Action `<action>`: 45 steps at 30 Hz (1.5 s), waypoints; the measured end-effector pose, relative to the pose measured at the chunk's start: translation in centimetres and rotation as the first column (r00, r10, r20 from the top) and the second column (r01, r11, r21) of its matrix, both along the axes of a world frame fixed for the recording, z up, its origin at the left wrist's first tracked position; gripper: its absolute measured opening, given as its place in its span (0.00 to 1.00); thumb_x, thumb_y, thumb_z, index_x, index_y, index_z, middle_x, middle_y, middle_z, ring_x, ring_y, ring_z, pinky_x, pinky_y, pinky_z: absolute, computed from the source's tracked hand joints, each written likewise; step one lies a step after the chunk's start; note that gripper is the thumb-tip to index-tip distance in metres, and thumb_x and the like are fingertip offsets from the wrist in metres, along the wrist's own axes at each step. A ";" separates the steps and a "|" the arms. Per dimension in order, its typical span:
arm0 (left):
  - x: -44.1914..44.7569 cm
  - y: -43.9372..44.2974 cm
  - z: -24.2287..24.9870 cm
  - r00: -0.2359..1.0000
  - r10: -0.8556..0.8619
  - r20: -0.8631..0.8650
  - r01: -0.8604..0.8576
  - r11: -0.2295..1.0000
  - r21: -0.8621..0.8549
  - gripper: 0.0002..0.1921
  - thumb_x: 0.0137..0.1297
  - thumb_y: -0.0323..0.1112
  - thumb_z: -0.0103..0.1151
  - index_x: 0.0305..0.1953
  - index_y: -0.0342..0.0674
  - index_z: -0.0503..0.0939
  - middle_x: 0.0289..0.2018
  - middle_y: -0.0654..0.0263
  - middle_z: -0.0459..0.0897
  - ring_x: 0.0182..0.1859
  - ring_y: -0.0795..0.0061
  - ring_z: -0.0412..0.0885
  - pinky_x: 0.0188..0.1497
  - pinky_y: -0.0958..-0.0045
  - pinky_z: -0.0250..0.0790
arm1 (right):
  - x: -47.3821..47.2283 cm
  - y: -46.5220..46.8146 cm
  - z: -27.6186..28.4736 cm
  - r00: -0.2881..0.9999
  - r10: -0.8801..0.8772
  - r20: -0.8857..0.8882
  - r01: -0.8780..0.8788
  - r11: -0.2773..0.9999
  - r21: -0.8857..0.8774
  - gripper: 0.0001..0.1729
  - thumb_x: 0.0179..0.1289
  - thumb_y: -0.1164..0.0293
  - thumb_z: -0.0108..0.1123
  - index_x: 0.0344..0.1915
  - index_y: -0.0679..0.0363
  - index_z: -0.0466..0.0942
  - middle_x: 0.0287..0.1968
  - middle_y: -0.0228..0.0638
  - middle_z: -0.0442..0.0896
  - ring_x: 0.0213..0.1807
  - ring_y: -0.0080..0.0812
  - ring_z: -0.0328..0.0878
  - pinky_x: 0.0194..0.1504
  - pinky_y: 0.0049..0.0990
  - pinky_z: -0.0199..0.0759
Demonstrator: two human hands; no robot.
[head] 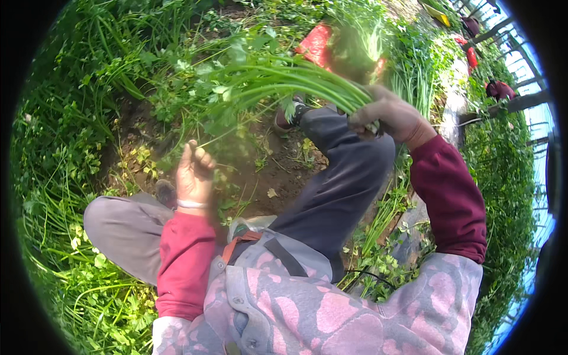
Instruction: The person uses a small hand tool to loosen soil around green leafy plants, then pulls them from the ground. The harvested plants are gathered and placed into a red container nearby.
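My right hand, slightly blurred, is closed around the base of a bunch of leafy green stalks that look like celery. The bunch bends over to the left, its leaves reaching the middle of the picture above bare soil. My left hand, with a white band at the wrist, pinches the end of a thin stem between thumb and fingers. That stem slants up towards the bunch; where it joins is lost among the leaves.
Dense leafy plants grow on the left. Brown soil lies between my bent legs. Beyond my right foot is a red plastic sheet or bag, beside more stalks. Wooden poles stand along the right, with bags near them.
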State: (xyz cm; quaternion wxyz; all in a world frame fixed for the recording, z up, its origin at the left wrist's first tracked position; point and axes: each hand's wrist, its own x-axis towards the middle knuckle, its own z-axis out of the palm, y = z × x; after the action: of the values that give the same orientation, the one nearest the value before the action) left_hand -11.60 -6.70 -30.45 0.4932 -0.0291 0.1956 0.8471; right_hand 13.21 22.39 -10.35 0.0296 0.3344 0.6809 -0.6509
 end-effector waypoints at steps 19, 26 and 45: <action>-0.1 -2.6 -12.3 0.903 -0.417 -0.104 0.215 0.647 -0.732 0.15 0.65 0.44 0.62 0.48 0.46 0.76 0.41 0.67 0.78 0.44 0.67 0.76 0.49 0.66 0.67 | 46.5 -17.6 -34.4 0.240 -0.764 0.598 0.646 0.586 0.489 0.24 0.53 0.75 0.61 0.53 0.58 0.78 0.45 0.43 0.84 0.43 0.31 0.81 0.45 0.31 0.75; -0.2 -2.2 -11.9 0.911 -0.377 -0.170 0.106 0.609 -0.786 0.17 0.63 0.43 0.63 0.49 0.45 0.75 0.42 0.65 0.79 0.42 0.67 0.77 0.46 0.66 0.68 | 47.0 -22.7 -42.6 0.264 -0.755 0.600 0.829 0.496 0.260 0.23 0.51 0.71 0.64 0.50 0.58 0.79 0.41 0.45 0.85 0.43 0.39 0.83 0.46 0.33 0.75; 3.9 -0.8 8.5 0.777 -0.017 -0.629 -0.210 0.935 -0.284 0.03 0.67 0.29 0.58 0.40 0.41 0.77 0.30 0.68 0.81 0.30 0.78 0.79 0.33 0.77 0.73 | 17.8 2.6 -14.6 0.886 -0.463 -0.033 0.434 0.799 0.416 0.17 0.69 0.63 0.56 0.48 0.65 0.76 0.33 0.33 0.82 0.28 0.21 0.77 0.28 0.19 0.69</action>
State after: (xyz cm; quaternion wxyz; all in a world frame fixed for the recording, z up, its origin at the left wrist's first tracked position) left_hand -7.67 -7.50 -21.95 0.3435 0.1573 0.4880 0.7869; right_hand 31.06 25.04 -24.99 -0.1725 0.5071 0.7025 -0.4686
